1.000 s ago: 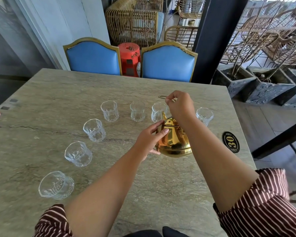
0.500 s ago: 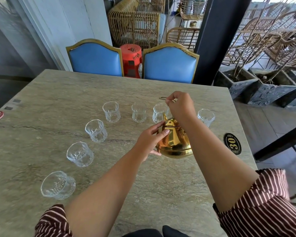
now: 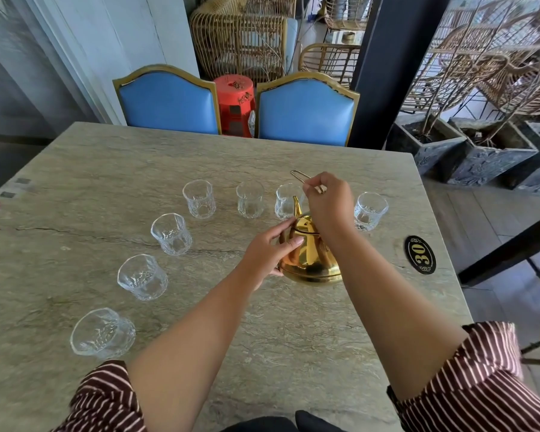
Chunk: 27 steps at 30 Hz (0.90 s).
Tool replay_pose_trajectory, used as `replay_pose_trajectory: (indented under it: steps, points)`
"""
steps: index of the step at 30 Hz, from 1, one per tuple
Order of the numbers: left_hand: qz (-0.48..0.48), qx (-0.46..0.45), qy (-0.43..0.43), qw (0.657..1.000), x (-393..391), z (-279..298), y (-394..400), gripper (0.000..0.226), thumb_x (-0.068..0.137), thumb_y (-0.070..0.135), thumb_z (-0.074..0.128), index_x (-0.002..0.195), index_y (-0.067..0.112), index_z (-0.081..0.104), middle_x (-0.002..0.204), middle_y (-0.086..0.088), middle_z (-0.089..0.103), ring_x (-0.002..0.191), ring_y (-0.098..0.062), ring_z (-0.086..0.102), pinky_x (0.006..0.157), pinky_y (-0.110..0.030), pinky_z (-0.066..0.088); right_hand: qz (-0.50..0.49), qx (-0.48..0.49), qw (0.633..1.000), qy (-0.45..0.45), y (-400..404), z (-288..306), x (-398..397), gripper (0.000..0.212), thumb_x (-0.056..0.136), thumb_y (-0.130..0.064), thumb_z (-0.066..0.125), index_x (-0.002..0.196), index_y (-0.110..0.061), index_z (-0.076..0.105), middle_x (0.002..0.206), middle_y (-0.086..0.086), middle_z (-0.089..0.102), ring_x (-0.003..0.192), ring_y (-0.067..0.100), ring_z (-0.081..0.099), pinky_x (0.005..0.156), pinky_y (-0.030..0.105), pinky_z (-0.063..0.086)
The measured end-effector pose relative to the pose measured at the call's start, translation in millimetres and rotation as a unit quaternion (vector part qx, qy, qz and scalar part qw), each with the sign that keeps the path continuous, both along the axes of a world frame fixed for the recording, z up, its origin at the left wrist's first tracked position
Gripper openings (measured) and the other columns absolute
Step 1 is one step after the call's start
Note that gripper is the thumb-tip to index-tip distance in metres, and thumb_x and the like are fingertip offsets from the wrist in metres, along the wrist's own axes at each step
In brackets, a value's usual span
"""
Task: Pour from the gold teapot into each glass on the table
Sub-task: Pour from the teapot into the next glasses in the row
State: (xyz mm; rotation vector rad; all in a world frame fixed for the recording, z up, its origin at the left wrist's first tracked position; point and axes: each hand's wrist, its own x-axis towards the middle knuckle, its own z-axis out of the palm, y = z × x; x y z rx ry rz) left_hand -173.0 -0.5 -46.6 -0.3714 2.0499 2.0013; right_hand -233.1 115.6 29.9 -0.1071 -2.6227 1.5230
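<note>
Your teapot (image 3: 309, 254) sits on the tabletop (image 3: 106, 182), right of centre, just near of the far row of glasses. Its spout (image 3: 296, 205) rises up and away toward the third far glass (image 3: 287, 205), so the pot's long axis runs near to far. Polished metal likely means a slick, rigid, fairly heavy pot; take it by the wire handle (image 3: 303, 179). Your right hand (image 3: 328, 204) pinches that handle; your left hand (image 3: 268, 254) lies open against the pot's left side, steadying it. The glasses look fragile and tip-prone.
</note>
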Motion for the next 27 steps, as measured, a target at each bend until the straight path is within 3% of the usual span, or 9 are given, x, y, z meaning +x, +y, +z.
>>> replay_pose_trajectory:
  steps: [2, 4, 13, 16, 19, 21, 22, 25, 27]
  points:
    - [-0.004, -0.012, 0.012, 1.0, 0, -1, -2, 0.059, 0.088, 0.031, 0.074, 0.141, 0.043, 0.052, 0.146, -0.003, 0.055, 0.107, -0.022, 0.067, 0.085, -0.056, 0.06, 0.0, -0.012, 1.0, 0.011, 1, -5, 4, 0.008, 0.094, -0.018, 0.059, 0.095, -0.014, 0.066, 0.081, -0.003, 0.065, 0.061, 0.018, 0.061, 0.05, 0.021, 0.04]
    - [-0.008, -0.026, 0.025, 0.999, 1, -2, -3, 0.059, 0.088, 0.031, 0.074, 0.141, 0.044, 0.051, 0.145, -0.003, 0.056, 0.097, -0.016, 0.067, 0.083, -0.052, 0.061, 0.001, -0.029, 0.999, 0.014, 2, -8, 8, 0.007, 0.094, -0.018, 0.058, 0.093, -0.015, 0.065, 0.081, -0.004, 0.066, 0.044, 0.012, 0.043, 0.049, 0.023, 0.039]
    - [0.032, -0.025, 0.043, 0.998, 9, -4, -17, 0.058, 0.086, 0.033, 0.075, 0.138, 0.048, 0.053, 0.154, 0.0, 0.046, 0.108, -0.018, 0.063, 0.068, -0.033, 0.057, 0.039, -0.042, 0.998, 0.024, -10, -7, 11, 0.005, 0.092, -0.021, 0.06, 0.092, -0.019, 0.065, 0.067, -0.01, 0.06, 0.042, 0.01, 0.038, 0.046, 0.02, 0.033]
    - [0.053, -0.007, 0.036, 0.998, 11, -1, -25, 0.058, 0.085, 0.032, 0.076, 0.136, 0.049, 0.054, 0.153, -0.001, 0.048, 0.102, -0.016, 0.065, 0.069, -0.036, 0.058, 0.058, -0.023, 0.998, 0.027, -22, -1, 9, 0.005, 0.092, -0.02, 0.06, 0.091, -0.019, 0.066, 0.077, -0.007, 0.065, 0.048, 0.009, 0.045, 0.049, 0.02, 0.039]
    - [0.072, 0.004, 0.027, 0.997, 12, -1, -34, 0.061, 0.084, 0.031, 0.078, 0.139, 0.045, 0.054, 0.154, -0.002, 0.046, 0.103, -0.018, 0.066, 0.073, -0.041, 0.06, 0.083, -0.007, 0.996, 0.016, -34, 3, 5, 0.008, 0.092, -0.02, 0.06, 0.092, -0.018, 0.067, 0.084, 0.003, 0.071, 0.044, 0.011, 0.044, 0.04, 0.019, 0.035]
    - [0.079, 0.008, 0.018, 0.997, 12, 0, -39, 0.062, 0.084, 0.031, 0.078, 0.14, 0.043, 0.053, 0.156, -0.004, 0.045, 0.112, -0.025, 0.065, 0.076, -0.046, 0.06, 0.092, -0.011, 0.996, 0.008, -42, 7, 2, 0.009, 0.092, -0.019, 0.061, 0.093, -0.015, 0.068, 0.088, 0.001, 0.071, 0.064, 0.021, 0.062, 0.048, 0.024, 0.044]
    - [0.084, 0.013, 0.014, 0.996, 12, 0, -41, 0.062, 0.084, 0.031, 0.078, 0.14, 0.043, 0.053, 0.156, -0.004, 0.045, 0.108, -0.023, 0.066, 0.078, -0.049, 0.06, 0.096, -0.008, 0.995, 0.005, -46, 8, 0, 0.008, 0.092, -0.019, 0.061, 0.093, -0.015, 0.068, 0.089, -0.002, 0.069, 0.074, 0.019, 0.064, 0.051, 0.022, 0.043]
    - [0.096, 0.03, 0.001, 0.995, 10, 2, -47, 0.061, 0.084, 0.03, 0.078, 0.14, 0.042, 0.054, 0.153, -0.003, 0.047, 0.092, -0.009, 0.064, 0.08, -0.054, 0.061, 0.108, 0.012, 0.994, -0.001, -56, 11, -6, 0.009, 0.092, -0.018, 0.06, 0.094, -0.015, 0.068, 0.093, -0.005, 0.065, 0.067, -0.001, 0.053, 0.052, 0.016, 0.038]
    - [0.097, 0.036, -0.008, 0.995, 8, 3, -51, 0.062, 0.084, 0.03, 0.079, 0.14, 0.041, 0.055, 0.15, -0.002, 0.051, 0.092, -0.01, 0.065, 0.083, -0.059, 0.059, 0.114, 0.018, 0.993, -0.007, -61, 12, -9, 0.009, 0.092, -0.019, 0.06, 0.094, -0.015, 0.068, 0.09, -0.004, 0.065, 0.069, 0.006, 0.056, 0.057, 0.02, 0.044]
